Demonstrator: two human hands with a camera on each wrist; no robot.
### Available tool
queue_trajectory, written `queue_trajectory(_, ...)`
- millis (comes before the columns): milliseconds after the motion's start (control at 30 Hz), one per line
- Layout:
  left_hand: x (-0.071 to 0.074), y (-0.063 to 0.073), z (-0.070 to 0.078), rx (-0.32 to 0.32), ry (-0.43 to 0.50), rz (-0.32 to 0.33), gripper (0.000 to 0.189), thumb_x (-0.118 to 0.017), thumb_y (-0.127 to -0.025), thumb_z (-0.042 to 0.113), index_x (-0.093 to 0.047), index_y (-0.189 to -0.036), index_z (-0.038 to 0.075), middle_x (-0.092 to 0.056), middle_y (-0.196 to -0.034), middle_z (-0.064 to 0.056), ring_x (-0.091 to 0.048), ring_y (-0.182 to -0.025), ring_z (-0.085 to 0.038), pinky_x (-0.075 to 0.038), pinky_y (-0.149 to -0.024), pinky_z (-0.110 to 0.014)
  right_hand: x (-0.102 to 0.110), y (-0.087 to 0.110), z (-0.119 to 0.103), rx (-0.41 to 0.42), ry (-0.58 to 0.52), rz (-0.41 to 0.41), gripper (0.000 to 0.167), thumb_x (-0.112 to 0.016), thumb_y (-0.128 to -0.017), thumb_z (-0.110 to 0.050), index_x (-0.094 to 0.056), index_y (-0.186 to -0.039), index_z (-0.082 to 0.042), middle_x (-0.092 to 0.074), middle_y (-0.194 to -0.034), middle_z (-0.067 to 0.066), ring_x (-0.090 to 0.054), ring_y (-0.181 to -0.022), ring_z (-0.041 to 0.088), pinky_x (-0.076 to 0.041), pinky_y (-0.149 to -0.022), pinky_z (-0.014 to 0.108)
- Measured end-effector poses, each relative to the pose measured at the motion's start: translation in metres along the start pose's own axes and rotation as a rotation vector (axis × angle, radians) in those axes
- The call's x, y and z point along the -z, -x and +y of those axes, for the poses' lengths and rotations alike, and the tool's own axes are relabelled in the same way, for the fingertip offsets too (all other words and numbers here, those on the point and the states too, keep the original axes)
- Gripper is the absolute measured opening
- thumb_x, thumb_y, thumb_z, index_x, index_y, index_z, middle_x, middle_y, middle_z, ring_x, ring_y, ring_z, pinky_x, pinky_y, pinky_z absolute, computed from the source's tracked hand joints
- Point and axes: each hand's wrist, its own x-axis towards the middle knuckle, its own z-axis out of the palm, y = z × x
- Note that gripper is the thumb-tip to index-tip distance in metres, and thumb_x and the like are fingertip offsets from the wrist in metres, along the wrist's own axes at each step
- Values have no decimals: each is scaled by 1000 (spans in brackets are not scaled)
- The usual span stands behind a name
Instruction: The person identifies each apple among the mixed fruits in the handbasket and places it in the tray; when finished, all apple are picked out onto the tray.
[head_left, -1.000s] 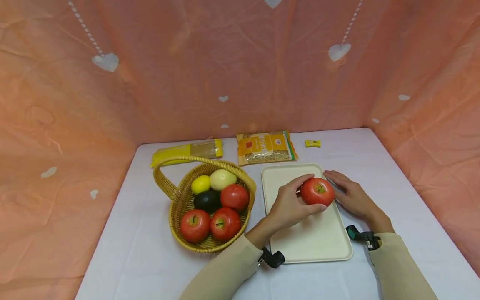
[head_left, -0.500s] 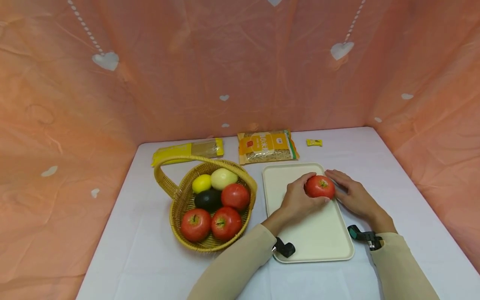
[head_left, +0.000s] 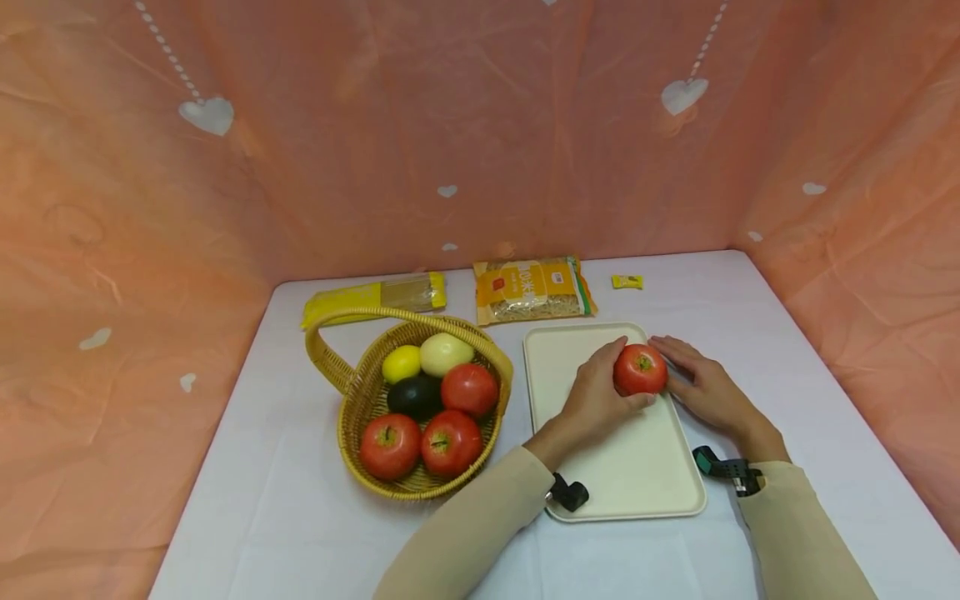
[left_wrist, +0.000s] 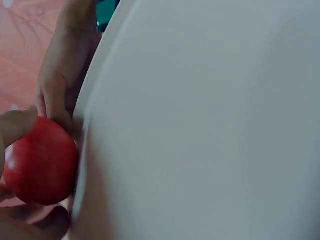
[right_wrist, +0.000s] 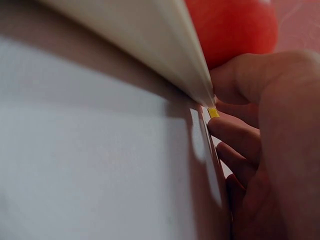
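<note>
In the head view, a red apple (head_left: 641,369) sits over the upper right of a cream tray (head_left: 622,483). My left hand (head_left: 600,393) holds the apple from its left side, fingers behind it and thumb in front. The left wrist view shows the apple (left_wrist: 42,162) between thumb and fingers, close to the tray's rim (left_wrist: 82,130). My right hand (head_left: 708,390) lies along the tray's right edge, its fingers fairly straight. Its thumb touches the rim beside the apple in the right wrist view, with the other fingers (right_wrist: 240,137) low beside the tray.
A wicker basket (head_left: 347,454) with a tall handle stands left of the tray, holding apples, a lemon, a dark oval fruit and other produce. Behind lie a yellow noodle pack (head_left: 375,298), an orange-labelled grain bag (head_left: 534,291) and a small yellow packet (head_left: 627,282). Pink cloth surrounds the table.
My left hand has carried the apple slightly away from me and right, lower toward the tray, and still holds it. The right hand has stayed at the tray's edge.
</note>
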Motion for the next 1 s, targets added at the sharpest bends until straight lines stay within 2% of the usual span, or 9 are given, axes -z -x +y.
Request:
queue_trajectory(67,1,5,2,-15,-27,23,93,-92,-90,34,-44,-167,14,-51,-168,-2,-55,-147,-22,-48,-122,-34,-1,-1,0,-15,-1,-5,65,-68,-108,-19,-45,-168,-11,-36,-176,22,-24,-165,48,-26,-125,80)
queue_trajectory(167,6,15,7,-59,-36,92,89,-92,-90,32,-47,-164,11,-52,-166,-4,-56,-148,-22,-47,-123,-37,-2,-1,0,-27,1,-8,65,-68,-108,-21,-45,-168,-12,-35,-176,22,-24,-166,48,-26,-124,80)
queue_trajectory(233,12,23,13,-97,2,136,83,-92,-90,27,-51,-161,10,-57,-162,-6,-59,-145,-22,-48,-123,-39,-2,-1,0,-27,4,-7,66,-69,-107,-20,-45,-168,-13,-34,-176,22,-24,-165,49,-26,-124,81)
queue_trajectory(300,20,33,18,-127,78,148,77,-91,-90,22,-55,-157,9,-62,-156,-8,-64,-140,-22,-51,-119,-39,-1,-2,0,-19,9,-4,66,-69,-107,-19,-45,-168,-13,-35,-176,23,-25,-165,49,-26,-123,81)
queue_trajectory(433,36,53,25,-165,281,77,71,-89,-91,16,-59,-155,9,-68,-150,-11,-70,-131,-22,-57,-111,-31,-1,-2,0,3,18,4,65,-69,-107,-18,-46,-167,-12,-35,-176,24,-26,-164,50,-26,-124,81)
queue_trajectory(533,48,68,27,-209,383,18,67,-88,-92,11,-61,-154,10,-71,-146,-12,-71,-130,-22,-58,-109,-26,0,-1,0,8,17,5,64,-68,-107,-18,-47,-167,-12,-35,-176,24,-26,-164,51,-24,-124,81)
queue_trajectory(667,69,86,26,-292,449,-39,62,-85,-94,7,-63,-151,10,-72,-144,-10,-70,-131,-17,-58,-110,-28,-1,1,-1,-18,4,-6,65,-67,-107,-18,-44,-168,-13,-33,-177,24,-24,-165,51,-23,-124,82)
queue_trajectory(800,96,104,18,-374,507,-109,57,-83,-94,3,-64,-148,5,-72,-143,-13,-70,-130,-15,-59,-110,-35,-1,1,0,-41,-5,-22,68,-67,-107,-18,-42,-170,-14,-30,-178,23,-22,-165,51,-23,-123,82)
queue_trajectory(1000,148,131,3,-472,480,-212,53,-81,-95,0,-65,-145,0,-73,-141,-17,-72,-128,-28,-59,-111,-42,-1,1,0,-30,-15,-24,69,-66,-106,-15,-41,-170,-12,-29,-179,22,-21,-166,50,-24,-124,82)
